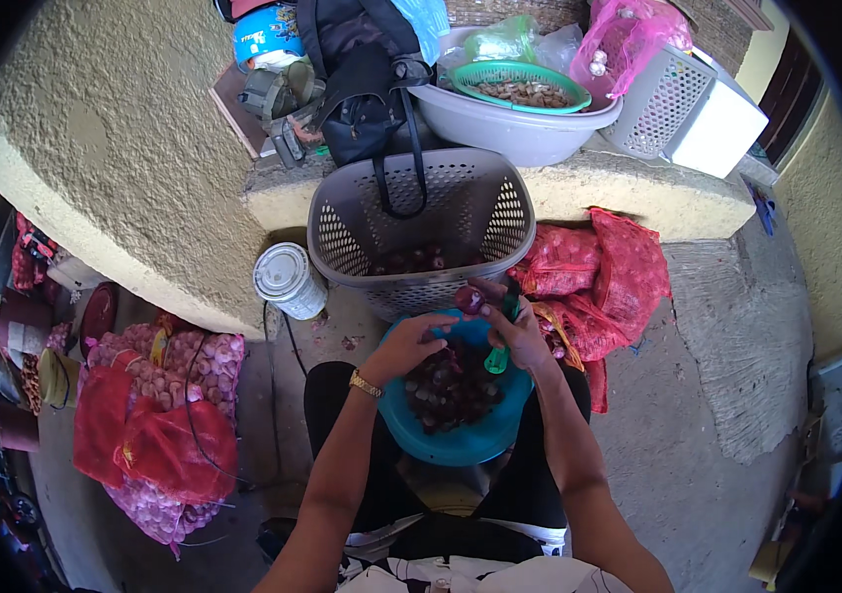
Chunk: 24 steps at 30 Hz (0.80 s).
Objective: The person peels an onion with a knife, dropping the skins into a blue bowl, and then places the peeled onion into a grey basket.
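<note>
My right hand (522, 341) is closed around a red onion (470, 299), held between thumb and fingers. The same hand grips a green-handled tool (496, 360), whose blade end I cannot make out. Close by on the left, my left hand (403, 348) is bent with its fingers drawn toward the thumb; something dark, perhaps onion skin, shows at the thumb. Both hands are above a blue basin (461, 457) between my knees, which contains dark red onions and loose skins (451, 395). Beyond it stands a grey perforated basket (421, 282) with more red onions (411, 261) at its bottom.
A paint can (289, 280) stands left of the basket. Red mesh sacks (619, 282) lie at right; a sack of pale pink bulbs (169, 395) lies at left. On the ledge are a black bag (367, 104), a lilac tub (530, 143) and a green sieve (520, 71).
</note>
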Tool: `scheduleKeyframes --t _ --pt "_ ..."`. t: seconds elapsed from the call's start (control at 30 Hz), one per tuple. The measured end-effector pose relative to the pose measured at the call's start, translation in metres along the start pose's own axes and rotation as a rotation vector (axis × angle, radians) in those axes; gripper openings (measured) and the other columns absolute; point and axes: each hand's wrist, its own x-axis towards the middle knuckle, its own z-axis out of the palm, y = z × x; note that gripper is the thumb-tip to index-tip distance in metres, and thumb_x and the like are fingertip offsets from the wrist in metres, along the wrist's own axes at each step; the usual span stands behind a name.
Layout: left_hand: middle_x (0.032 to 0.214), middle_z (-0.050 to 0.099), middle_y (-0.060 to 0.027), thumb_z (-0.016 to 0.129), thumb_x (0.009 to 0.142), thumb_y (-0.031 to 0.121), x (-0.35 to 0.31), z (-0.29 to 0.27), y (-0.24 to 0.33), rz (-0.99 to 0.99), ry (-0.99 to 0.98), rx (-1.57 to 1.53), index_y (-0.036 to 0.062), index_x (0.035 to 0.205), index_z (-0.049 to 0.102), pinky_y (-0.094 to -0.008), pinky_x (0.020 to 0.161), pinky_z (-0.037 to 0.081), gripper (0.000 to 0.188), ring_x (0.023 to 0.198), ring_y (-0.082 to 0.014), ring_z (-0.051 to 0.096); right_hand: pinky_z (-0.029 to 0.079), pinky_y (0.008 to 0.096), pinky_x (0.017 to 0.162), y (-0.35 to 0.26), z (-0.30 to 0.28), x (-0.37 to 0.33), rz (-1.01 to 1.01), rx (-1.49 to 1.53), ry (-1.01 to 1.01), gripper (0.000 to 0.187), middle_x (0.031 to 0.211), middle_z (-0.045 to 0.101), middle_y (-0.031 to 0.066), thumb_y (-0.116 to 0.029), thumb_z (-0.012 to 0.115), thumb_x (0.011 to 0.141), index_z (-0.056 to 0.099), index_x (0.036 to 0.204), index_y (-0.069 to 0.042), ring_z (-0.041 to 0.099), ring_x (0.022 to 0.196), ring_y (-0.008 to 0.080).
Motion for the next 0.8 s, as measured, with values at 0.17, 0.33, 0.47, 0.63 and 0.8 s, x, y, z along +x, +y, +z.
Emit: scheduleKeyframes --t 0.17,0.33,0.47,0.63,0.8 --pt "0.114 0.066 -0.0071 0.061 0.094 0.013 0.001 -0.007 -0.001 -0.214 -0.222 -0.341 0.0050 0.127 0.060 -0.0284 0.084 0.052 0.034 0.093 -0.0129 0.063 0.030 0.0201 0.043 -0.002 -0.001 -0.001 0.011 -0.058 -0.005 0.034 0.083 0.060 -0.0032 -0.010 0.063 0.094 0.056 0.127 -0.004 0.039 0.050 0.0026" --pt "0.125 0.060 -0.0084 0.052 0.101 0.021 0.004 -0.008 0.038 -0.310 -0.099 -0.848 0.0030 0.137 0.049 -0.0336 0.095 0.052 0.040 0.111 -0.0224 0.063 0.028 0.0197 0.044 0.003 -0.005 -0.002 0.044 -0.058 -0.066 0.027 0.075 0.055 -0.0060 -0.013 0.063 0.095 0.061 0.120 -0.005 0.037 0.049 0.0023" --pt "0.125 0.060 -0.0092 0.051 0.101 0.021 0.006 -0.005 0.036 -0.263 -0.123 -1.024 0.0021 0.136 0.050 -0.0313 0.094 0.055 0.040 0.116 -0.0279 0.061 0.028 0.0195 0.045 0.001 -0.003 0.002 0.068 -0.047 -0.074 0.023 0.075 0.055 -0.0063 -0.014 0.063 0.095 0.062 0.116 -0.006 0.037 0.050 0.0018" --pt "0.125 0.061 -0.0089 0.057 0.098 0.020 0.012 -0.004 0.023 -0.295 -0.058 -1.130 0.0022 0.132 0.052 -0.0330 0.095 0.054 0.039 0.115 -0.0273 0.061 0.029 0.0200 0.045 0.007 0.007 0.003 0.115 -0.145 0.157 0.038 0.080 0.058 -0.0019 -0.028 0.059 0.098 0.051 0.129 -0.008 0.039 0.051 0.0032" --pt "0.121 0.063 -0.0109 0.058 0.098 0.020 0.011 -0.005 0.009 -0.323 0.114 -1.237 -0.0003 0.122 0.057 -0.0368 0.096 0.054 0.031 0.110 -0.0237 0.063 0.032 0.0200 0.046 -0.001 0.009 0.004 0.143 -0.027 0.170 0.040 0.083 0.058 0.0016 -0.042 0.046 0.102 0.047 0.125 -0.009 0.047 0.058 0.0063"
